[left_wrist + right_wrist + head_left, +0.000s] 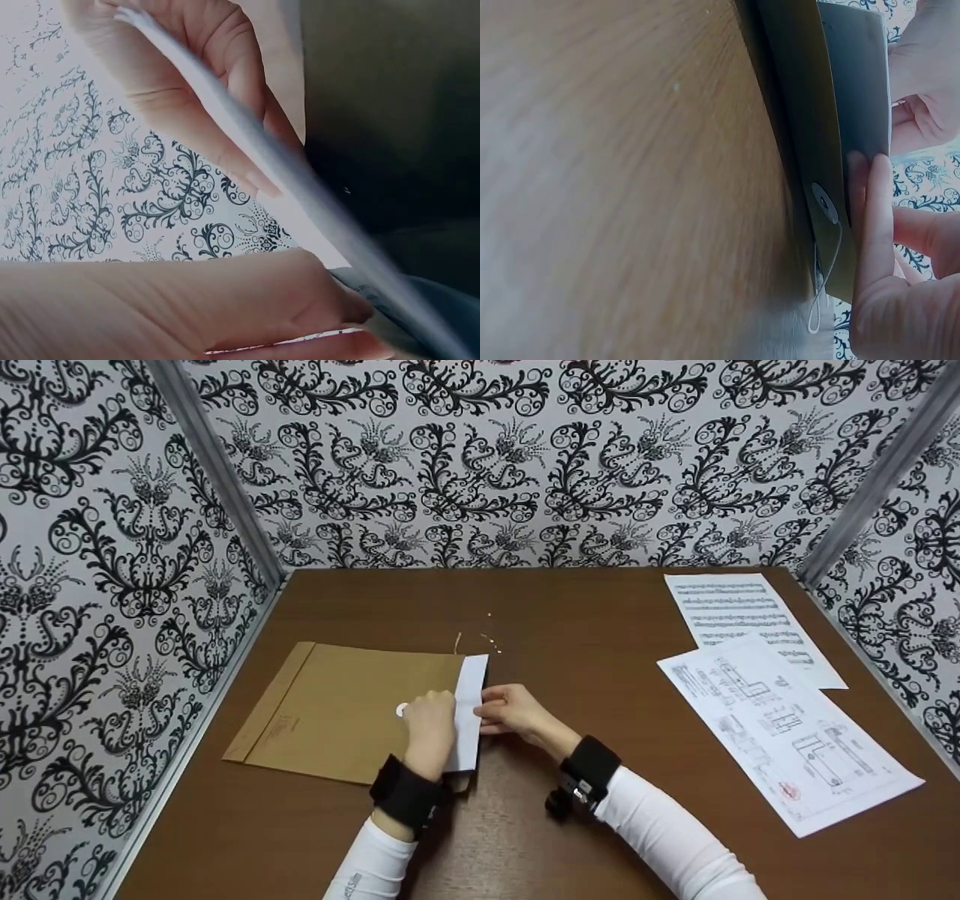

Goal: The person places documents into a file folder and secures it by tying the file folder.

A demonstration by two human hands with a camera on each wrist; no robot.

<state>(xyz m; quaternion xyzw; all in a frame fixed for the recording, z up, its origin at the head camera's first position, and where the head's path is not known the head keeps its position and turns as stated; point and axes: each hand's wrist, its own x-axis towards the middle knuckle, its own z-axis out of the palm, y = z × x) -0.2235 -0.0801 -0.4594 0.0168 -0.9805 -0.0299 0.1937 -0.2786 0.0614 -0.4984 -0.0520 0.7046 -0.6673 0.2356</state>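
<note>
A brown envelope (345, 690) lies on the table, its mouth toward the right. White sheets (469, 690) stick out of that mouth, most of their length hidden inside. My left hand (430, 727) is curled over the envelope near its mouth, gripping the upper layer; its fingertips are hidden in the head view. At the right edge of the sheets, my right hand (517, 711) pinches them between thumb and fingers. In the right wrist view its fingers (877, 217) lie along the paper's face. A round white button (825, 202) with a looped string sits on the envelope flap.
To the right lie two loose sheets: one with printed music (735, 604), partly covered by a technical drawing (787, 735). Behind the envelope are a short string (458, 642) and small light bits (491, 642). Patterned walls (480, 465) enclose the brown table (585, 615).
</note>
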